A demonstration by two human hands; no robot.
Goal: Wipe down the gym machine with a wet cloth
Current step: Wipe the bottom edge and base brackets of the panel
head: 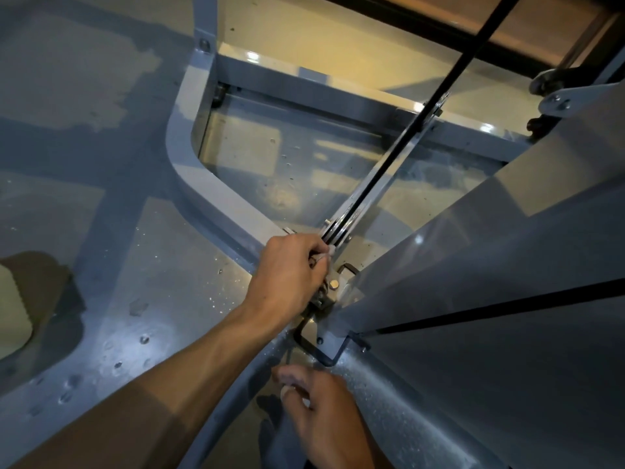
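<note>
The gym machine's grey steel base frame point(216, 194) lies on the floor, with a cross bar point(338, 96) behind it. A black belt point(406, 137) runs down a flat metal arm to a bolted bracket point(333, 284). My left hand point(287, 275) reaches to that bracket, fingers pinched shut on a small pale bit of cloth point(323, 257) right at the belt's lower end. My right hand point(324, 414) hovers lower down over the frame's near bar, fingers curled. Whether it holds anything is unclear.
A large grey panel of the machine point(490, 299) fills the right side, with a black strip across it. The grey floor point(101, 231) is glossy and speckled with water drops. A pale object point(13, 316) sits at the far left edge.
</note>
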